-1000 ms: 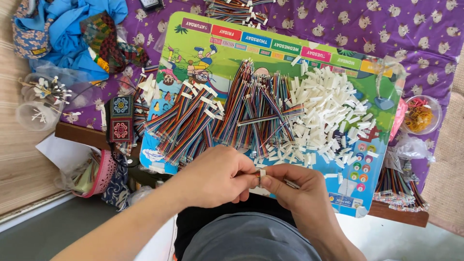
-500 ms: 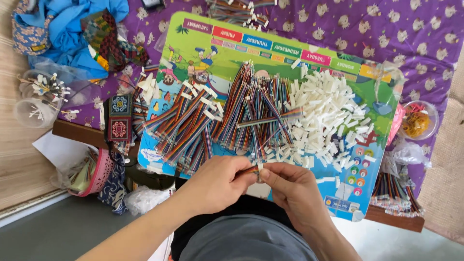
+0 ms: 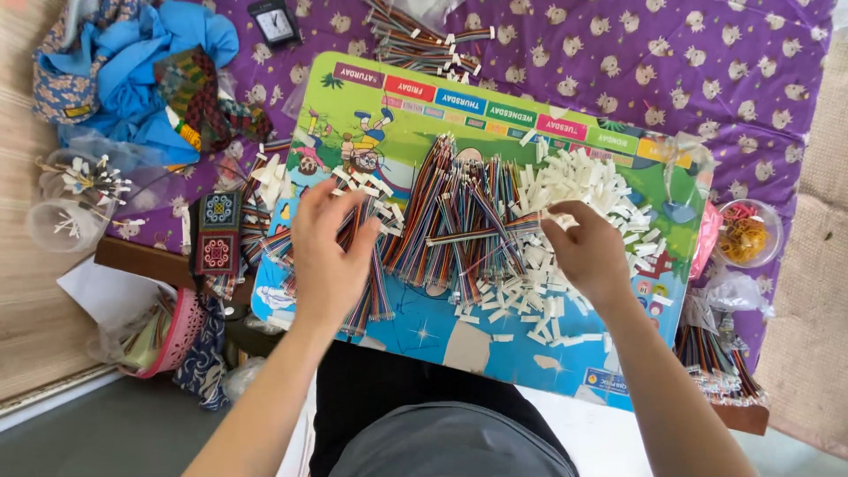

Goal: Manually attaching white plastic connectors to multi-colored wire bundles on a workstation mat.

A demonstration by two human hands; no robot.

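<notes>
A colourful picture board (image 3: 530,353) lies on my lap and the table edge. On it sit a heap of multi-coloured ribbon cables (image 3: 459,221) and a pile of small white connectors (image 3: 592,181). My left hand (image 3: 331,256) rests flat, fingers spread, on cables with white ends at the board's left side. Over the near edge of the connector pile, my right hand (image 3: 587,256) is curled with its fingertips pinched on a white connector.
A purple patterned cloth (image 3: 707,71) covers the table. On it are more cable bundles at the top (image 3: 424,44) and right (image 3: 715,362), a small clock (image 3: 276,22), a bowl of rubber bands (image 3: 746,234) and blue fabric (image 3: 132,79). Left are plastic bags (image 3: 75,194) and a pink basket (image 3: 172,336).
Both hands were together near my body, working one cable end. They have now parted: the left went out to the cables at the left, the right to the connector pile.
</notes>
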